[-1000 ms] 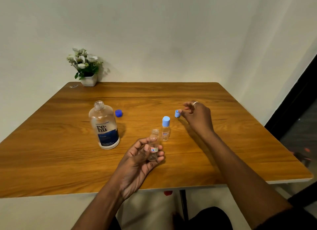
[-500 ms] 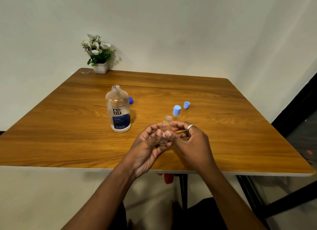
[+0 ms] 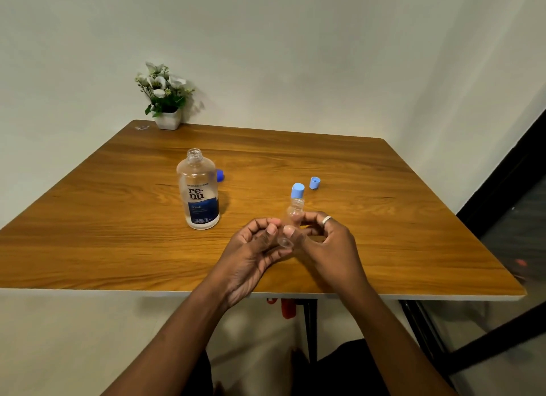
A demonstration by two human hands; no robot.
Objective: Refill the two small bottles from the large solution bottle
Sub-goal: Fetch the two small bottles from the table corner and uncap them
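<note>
The large clear solution bottle (image 3: 198,191) with a blue label stands uncapped on the wooden table (image 3: 103,218). Its dark blue cap (image 3: 220,175) lies just behind it. My left hand (image 3: 254,248) and my right hand (image 3: 328,239) both grip one small clear bottle (image 3: 294,211), uncapped and tilted, above the table's front part. Directly behind it stands the second small bottle; only its light blue cap (image 3: 297,190) shows, and the body is hidden. A loose light blue cap (image 3: 315,182) lies on the table to the right of that.
A small white pot of white flowers (image 3: 165,106) sits at the table's far left corner against the wall. The table's front edge (image 3: 118,290) runs just below my wrists. Dark table legs and a red object (image 3: 288,308) show underneath.
My right hand left the loose light blue cap on the table and came back to join my left hand on the small open bottle. The bottle now tilts between both hands.
</note>
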